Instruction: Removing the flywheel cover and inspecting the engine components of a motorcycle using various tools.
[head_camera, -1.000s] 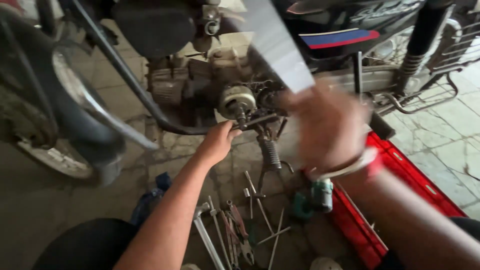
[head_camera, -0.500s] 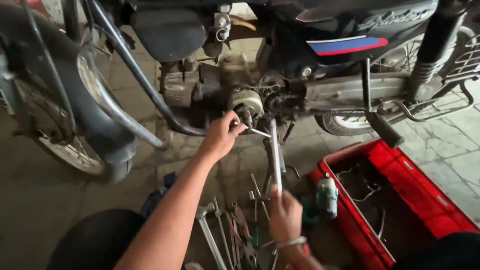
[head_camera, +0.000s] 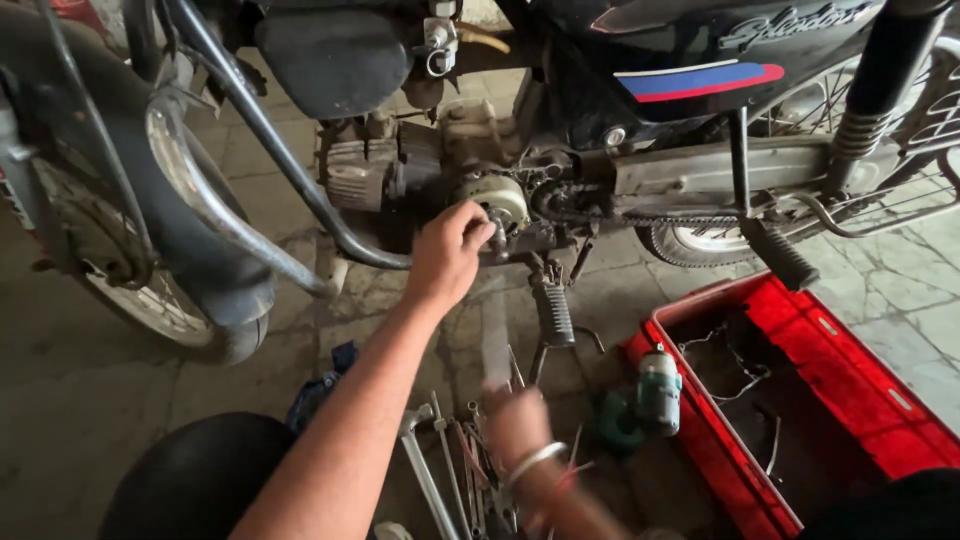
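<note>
Head view. Your left hand (head_camera: 447, 255) pinches the rotor (head_camera: 497, 200) on the engine (head_camera: 400, 175). Your right hand (head_camera: 517, 425), blurred, is below the engine over the tools (head_camera: 450, 460); grip cannot be told. One red crate (head_camera: 800, 400) lies right of them, open floor left.

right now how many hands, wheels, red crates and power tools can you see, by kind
hands: 2, left hand at the round engine cover, right hand blurred over the hand tools on the floor
motorcycle wheels: 2, front and rear
red crate: 1
power tool: 1
total: 6
</note>
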